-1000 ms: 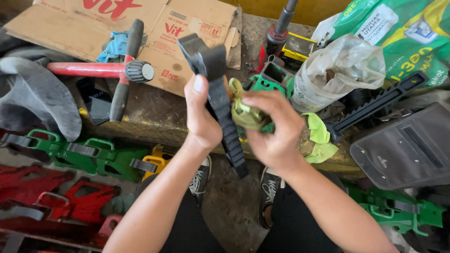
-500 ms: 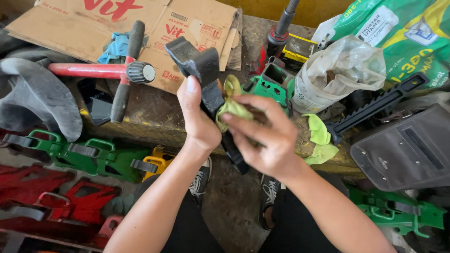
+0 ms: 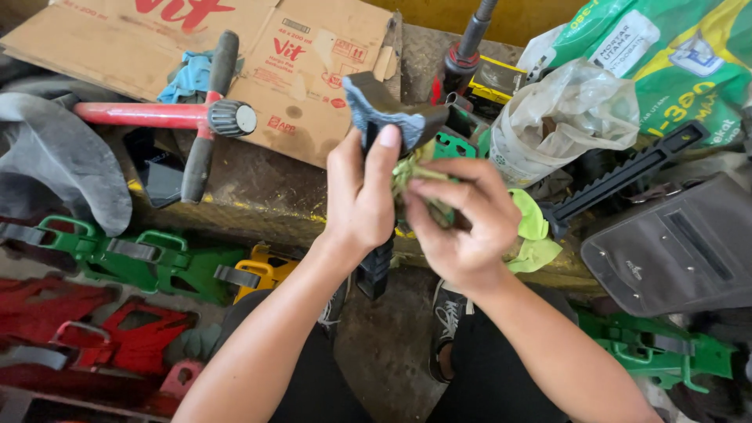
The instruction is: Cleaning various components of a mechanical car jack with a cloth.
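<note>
My left hand point(image 3: 362, 196) grips a black plastic clamp bar point(image 3: 385, 121) held upright, its jaw head at the top and its lower end showing below my wrist. My right hand point(image 3: 462, 219) pinches a crumpled yellow-green cloth point(image 3: 409, 168) against the bar just under the head. More of the same cloth point(image 3: 534, 231) hangs out beyond my right hand.
A dirty workbench point(image 3: 258, 184) holds flattened cardboard point(image 3: 258, 47), a red-handled tool point(image 3: 164, 116), a clear plastic bag point(image 3: 564, 117), another black clamp bar point(image 3: 627, 176) and green sacks point(image 3: 681, 55). Green point(image 3: 141, 258) and red point(image 3: 117, 337) clamp bodies lie on the floor at left; a dark grey part point(image 3: 681, 251) sits at right.
Both hands have lifted the bar slightly and turned it more upright. My right hand with the cloth has slid up the bar toward its head.
</note>
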